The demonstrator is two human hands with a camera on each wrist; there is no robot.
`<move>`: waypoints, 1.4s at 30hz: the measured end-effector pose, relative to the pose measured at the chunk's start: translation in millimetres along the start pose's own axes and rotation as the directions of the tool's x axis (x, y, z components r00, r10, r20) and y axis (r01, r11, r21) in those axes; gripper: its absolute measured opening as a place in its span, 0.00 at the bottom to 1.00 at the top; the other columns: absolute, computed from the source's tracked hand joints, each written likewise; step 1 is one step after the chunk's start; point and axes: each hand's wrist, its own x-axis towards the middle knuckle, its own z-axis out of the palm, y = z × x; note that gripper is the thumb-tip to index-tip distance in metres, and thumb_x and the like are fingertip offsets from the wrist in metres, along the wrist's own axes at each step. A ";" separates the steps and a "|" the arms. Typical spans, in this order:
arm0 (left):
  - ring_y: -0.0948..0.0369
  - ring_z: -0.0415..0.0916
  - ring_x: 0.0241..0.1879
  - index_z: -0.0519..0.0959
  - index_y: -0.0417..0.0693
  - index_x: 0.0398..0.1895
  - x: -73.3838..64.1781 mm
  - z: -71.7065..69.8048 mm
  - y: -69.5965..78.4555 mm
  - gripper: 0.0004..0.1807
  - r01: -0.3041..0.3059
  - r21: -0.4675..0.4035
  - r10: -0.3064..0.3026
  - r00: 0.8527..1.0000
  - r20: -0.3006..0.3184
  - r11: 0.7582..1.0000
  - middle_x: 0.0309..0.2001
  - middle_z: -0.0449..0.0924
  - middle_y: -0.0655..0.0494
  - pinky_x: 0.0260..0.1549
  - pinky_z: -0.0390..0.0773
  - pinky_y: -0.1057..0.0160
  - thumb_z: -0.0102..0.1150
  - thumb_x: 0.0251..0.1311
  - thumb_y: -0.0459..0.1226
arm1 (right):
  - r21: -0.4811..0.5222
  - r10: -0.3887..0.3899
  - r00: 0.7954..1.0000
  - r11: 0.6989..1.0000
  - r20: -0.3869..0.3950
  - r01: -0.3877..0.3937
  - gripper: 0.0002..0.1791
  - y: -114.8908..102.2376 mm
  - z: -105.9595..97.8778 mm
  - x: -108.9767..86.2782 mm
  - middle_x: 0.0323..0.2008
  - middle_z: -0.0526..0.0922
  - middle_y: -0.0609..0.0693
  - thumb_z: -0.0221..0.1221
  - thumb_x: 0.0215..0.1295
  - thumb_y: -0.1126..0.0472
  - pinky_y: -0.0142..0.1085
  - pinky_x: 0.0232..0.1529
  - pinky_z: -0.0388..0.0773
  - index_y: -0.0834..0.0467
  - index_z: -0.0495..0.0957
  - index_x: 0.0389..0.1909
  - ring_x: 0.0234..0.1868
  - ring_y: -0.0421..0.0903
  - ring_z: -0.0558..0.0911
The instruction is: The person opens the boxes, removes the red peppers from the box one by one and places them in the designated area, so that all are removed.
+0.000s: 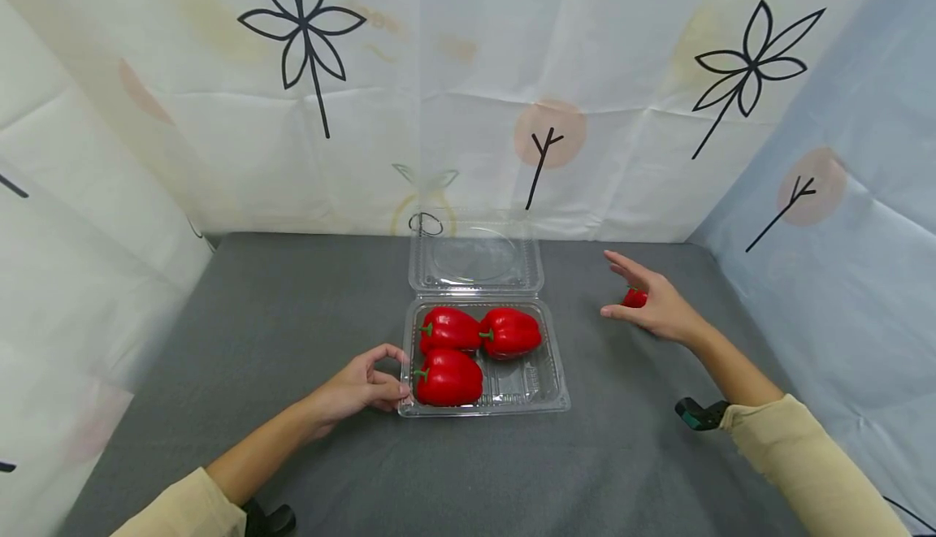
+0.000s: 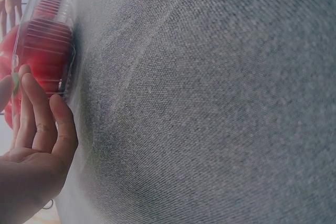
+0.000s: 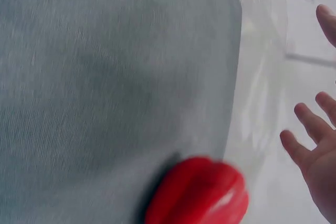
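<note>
A hinged clear plastic container lies with its lid folded back. Inside are three red bell peppers, two at the back and one front left, green stems pointing left. My left hand pinches the container's left rim near the front corner; the left wrist view shows its fingers at the clear side wall. To the right, my right hand is spread over another red bell pepper, partly hidden behind it in the head view. In the right wrist view this pepper sits on the cloth, apart from the spread fingers.
Grey cloth covers the table. A white patterned curtain stands along the back, and more fabric hangs at the left and right sides. Dark devices are strapped at both wrists, the right one beside the sleeve.
</note>
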 end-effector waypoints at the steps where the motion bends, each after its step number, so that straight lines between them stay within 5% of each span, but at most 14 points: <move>1: 0.56 0.82 0.36 0.63 0.40 0.59 -0.1 0.1 0.1 0.25 0.001 -0.002 -0.001 1.000 -0.001 1.000 0.36 0.86 0.46 0.45 0.81 0.56 0.63 0.65 0.36 | -0.005 -0.020 1.000 1.000 0.015 0.020 0.48 -2.1 2.8 2.0 0.72 0.62 0.64 0.71 0.58 0.63 0.66 0.63 0.60 0.56 0.56 0.76 0.71 0.66 0.63; 11: 0.56 0.82 0.36 0.63 0.39 0.59 0.0 0.6 -0.2 0.25 0.001 -0.005 -0.001 1.000 -0.002 1.000 0.35 0.86 0.46 0.44 0.81 0.56 0.63 0.65 0.36 | 0.089 -0.108 0.980 0.992 0.168 0.094 0.51 -28.2 27.5 15.9 0.74 0.63 0.55 0.74 0.54 0.59 0.60 0.65 0.64 0.54 0.57 0.76 0.72 0.56 0.64; 23: 0.56 0.82 0.35 0.63 0.40 0.59 1.2 0.6 -0.1 0.26 0.010 0.000 -0.010 1.000 -0.011 1.000 0.35 0.86 0.47 0.44 0.81 0.55 0.64 0.65 0.36 | 0.158 -0.209 0.938 0.973 0.275 0.170 0.49 -45.1 63.9 26.8 0.71 0.65 0.63 0.74 0.54 0.58 0.62 0.65 0.63 0.61 0.58 0.74 0.71 0.58 0.66; 31: 0.55 0.82 0.35 0.64 0.40 0.59 1.7 0.5 -1.3 0.26 0.007 0.004 -0.006 1.000 -0.012 1.000 0.34 0.86 0.47 0.44 0.81 0.55 0.64 0.65 0.36 | 0.139 -0.204 0.914 0.976 0.351 0.165 0.50 -55.6 79.0 33.6 0.70 0.69 0.59 0.74 0.54 0.59 0.61 0.67 0.60 0.55 0.58 0.76 0.71 0.53 0.66; 42: 0.55 0.82 0.36 0.63 0.40 0.60 1.0 -0.1 -1.7 0.25 -0.002 0.003 0.002 1.000 -0.006 1.000 0.35 0.86 0.47 0.44 0.82 0.55 0.63 0.65 0.36 | 0.103 -0.203 0.894 0.979 0.399 0.177 0.47 -60.4 86.4 43.8 0.67 0.71 0.59 0.73 0.56 0.59 0.60 0.64 0.65 0.60 0.59 0.74 0.68 0.57 0.69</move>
